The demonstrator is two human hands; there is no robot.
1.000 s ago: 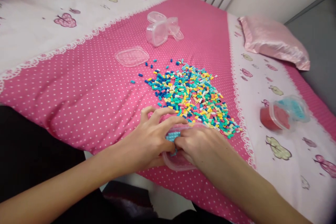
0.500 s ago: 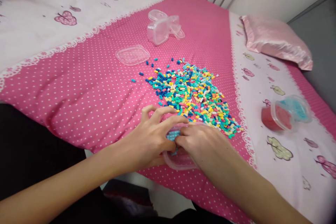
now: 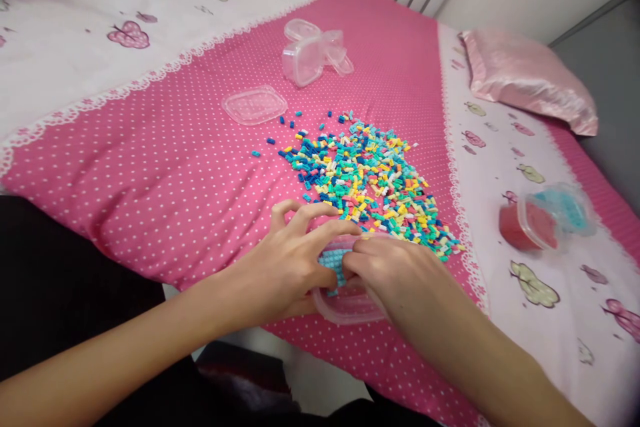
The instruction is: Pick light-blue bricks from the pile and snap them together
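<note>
A clear plastic container (image 3: 350,310) stands near the front edge of the bed, between my hands. Inside lies a light blue studded panel of toy bricks (image 3: 332,260), partly covered by my fingers. My left hand (image 3: 295,263) is curled around the container's left side, its fingers reaching over the far rim and its thumb on the panel's near end. Over the right part of the container, my right hand (image 3: 387,267) has its fingertips pinched together against the panel; whatever they hold is hidden. Just beyond both hands spreads a pile of small multicoloured toy bricks (image 3: 370,173).
A clear lid (image 3: 255,105) lies flat left of the pile. Further back are clear tubs and lids (image 3: 304,61). On the right sit containers with red (image 3: 525,223) and light blue contents (image 3: 563,208). A pink pillow (image 3: 530,80) rests at the back right.
My right hand has shifted slightly to the right, and more of the light blue panel shows between my hands. The left hand keeps nearly the same pose.
</note>
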